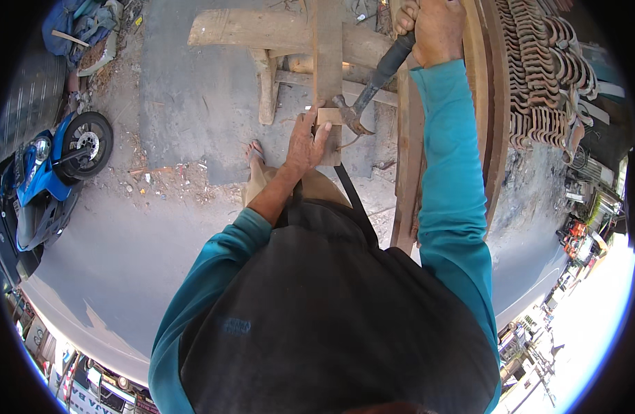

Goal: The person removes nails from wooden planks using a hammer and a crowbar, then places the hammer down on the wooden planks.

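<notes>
My right hand (436,31) is closed around the dark grip of a claw hammer (367,96), whose metal head hangs beside a small pale wooden block (330,116). That block lies across a long wooden plank (327,58). With thumb and fingers, my left hand (306,143) holds the block from its left side against the plank. I cannot tell whether the hammer head touches the block. A thin curved strip (350,143) sticks out to the right of the plank's near end; its kind is unclear.
A rough wooden trestle (255,29) stands under the plank's far part. Long boards (410,148) lie to the right, beside stacked curved roof tiles (538,76). A blue motorcycle (52,176) is parked at the left. Rubble and scraps (167,176) litter the ground.
</notes>
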Available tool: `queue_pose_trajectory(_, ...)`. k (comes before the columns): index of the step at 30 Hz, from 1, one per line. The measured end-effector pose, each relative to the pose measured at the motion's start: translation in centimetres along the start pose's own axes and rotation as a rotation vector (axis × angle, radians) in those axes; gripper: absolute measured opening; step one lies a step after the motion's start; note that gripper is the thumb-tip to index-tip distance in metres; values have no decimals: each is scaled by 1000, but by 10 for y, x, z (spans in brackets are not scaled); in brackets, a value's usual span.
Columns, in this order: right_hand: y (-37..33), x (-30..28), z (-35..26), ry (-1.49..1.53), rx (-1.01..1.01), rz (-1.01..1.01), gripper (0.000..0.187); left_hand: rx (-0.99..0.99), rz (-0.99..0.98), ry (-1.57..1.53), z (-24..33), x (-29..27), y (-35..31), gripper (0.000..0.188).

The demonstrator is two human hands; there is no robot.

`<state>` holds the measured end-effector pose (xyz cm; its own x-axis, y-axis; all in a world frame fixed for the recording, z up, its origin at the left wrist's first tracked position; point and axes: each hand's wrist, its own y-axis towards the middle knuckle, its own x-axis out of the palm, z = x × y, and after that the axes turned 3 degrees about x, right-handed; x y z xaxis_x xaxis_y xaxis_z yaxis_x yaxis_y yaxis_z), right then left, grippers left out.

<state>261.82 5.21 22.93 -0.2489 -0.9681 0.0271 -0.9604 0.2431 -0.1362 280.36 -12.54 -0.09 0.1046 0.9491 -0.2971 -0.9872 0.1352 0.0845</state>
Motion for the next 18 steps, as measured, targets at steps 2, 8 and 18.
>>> queue_pose_trajectory(2, -9, 1, 1, 75, -6, 9, 21, 46, -2, -15, 0, -3, 5, 51)
queue_pose_trajectory(8, -59, 4, -62, 133, -55, 80, 33, -7, -85, -84, 0, -23, 5, 53)
queue_pose_trajectory(18, -137, 4, -128, 312, -366, 75, 34, -296, -87, -1044, 13, -128, 19, 42)
